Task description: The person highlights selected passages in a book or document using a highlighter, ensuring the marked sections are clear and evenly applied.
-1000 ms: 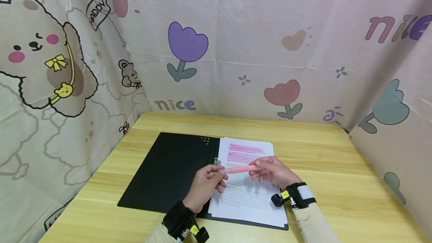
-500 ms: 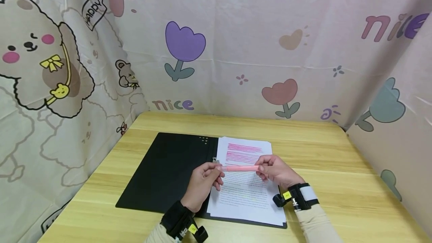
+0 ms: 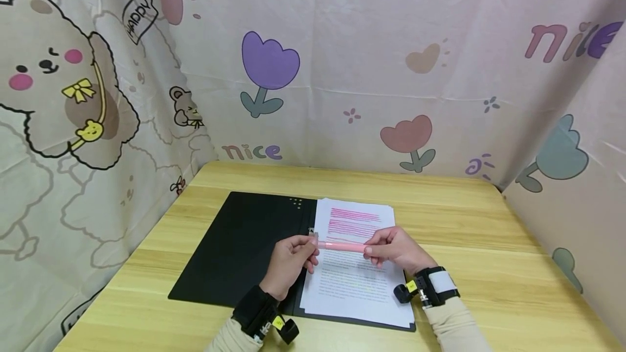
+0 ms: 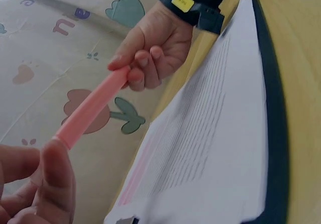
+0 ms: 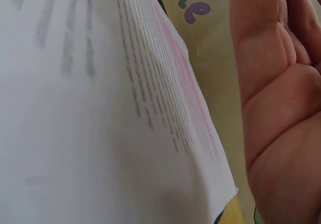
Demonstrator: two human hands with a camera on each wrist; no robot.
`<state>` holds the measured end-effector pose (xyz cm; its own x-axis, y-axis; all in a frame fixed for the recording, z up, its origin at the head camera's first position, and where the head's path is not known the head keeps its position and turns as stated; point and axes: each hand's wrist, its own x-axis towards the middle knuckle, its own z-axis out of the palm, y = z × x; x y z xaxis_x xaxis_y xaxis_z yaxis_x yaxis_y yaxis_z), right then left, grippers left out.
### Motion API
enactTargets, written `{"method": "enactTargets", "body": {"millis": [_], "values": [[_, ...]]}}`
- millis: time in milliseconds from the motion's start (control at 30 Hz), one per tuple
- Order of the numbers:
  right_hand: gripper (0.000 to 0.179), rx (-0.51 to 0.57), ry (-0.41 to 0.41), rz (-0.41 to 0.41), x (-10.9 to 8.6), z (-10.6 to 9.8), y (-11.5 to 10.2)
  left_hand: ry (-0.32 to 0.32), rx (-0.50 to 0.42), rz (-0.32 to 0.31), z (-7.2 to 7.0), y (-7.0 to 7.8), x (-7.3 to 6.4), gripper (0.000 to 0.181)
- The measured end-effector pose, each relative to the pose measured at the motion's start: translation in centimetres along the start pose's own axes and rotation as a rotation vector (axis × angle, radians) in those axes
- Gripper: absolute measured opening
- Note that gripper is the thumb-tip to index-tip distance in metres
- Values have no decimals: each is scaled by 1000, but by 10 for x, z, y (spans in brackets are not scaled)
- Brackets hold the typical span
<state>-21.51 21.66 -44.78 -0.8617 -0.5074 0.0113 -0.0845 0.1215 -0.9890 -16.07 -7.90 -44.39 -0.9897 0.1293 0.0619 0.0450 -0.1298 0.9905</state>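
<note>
A pink highlighter (image 3: 342, 246) is held level above the printed sheets (image 3: 352, 292), one end in each hand. My left hand (image 3: 286, 265) pinches its left end between thumb and fingers, covering that tip. The other end is gripped by my right hand (image 3: 403, 249), thumb on the near side. In the left wrist view the pink barrel (image 4: 90, 108) spans the gap between both hands. The sheets lie in the right half of an open black folder (image 3: 239, 249), with pink highlighted lines across the upper text. In the right wrist view the palm shows, but the highlighter does not.
A metal clip (image 3: 313, 231) sits at the folder's spine, beside the sheets. The folder lies on a wooden table (image 3: 464, 232). Printed cloth curtains (image 3: 342, 42) enclose the table's back and sides.
The highlighter went from sloping up to the right to level, then dipped slightly at its right end. Both hands shifted a little and keep hold of it.
</note>
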Motion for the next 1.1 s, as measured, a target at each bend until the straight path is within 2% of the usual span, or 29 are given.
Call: {"method": "enactTargets", "body": {"millis": [333,567,733,800,900,1000,1100], "values": [[21,-41,55,-5,7,13,-1,20,29,34,-7,2,1,19],[21,-39,59,-30,8,19,3,28,107,59,-9,1,2,20],[22,-35,74,-13,10,18,4,17,99,58,-9,5,3,23],[20,-23,38,-9,11,17,5,15,110,52,-10,7,3,23],[17,18,-79,2,11,17,5,-5,141,47,-11,9,2,23],[23,88,-220,44,9,20,4,-88,174,61,-10,9,2,23],[29,101,-334,92,7,27,-1,-196,228,85,-9,8,2,27]]}}
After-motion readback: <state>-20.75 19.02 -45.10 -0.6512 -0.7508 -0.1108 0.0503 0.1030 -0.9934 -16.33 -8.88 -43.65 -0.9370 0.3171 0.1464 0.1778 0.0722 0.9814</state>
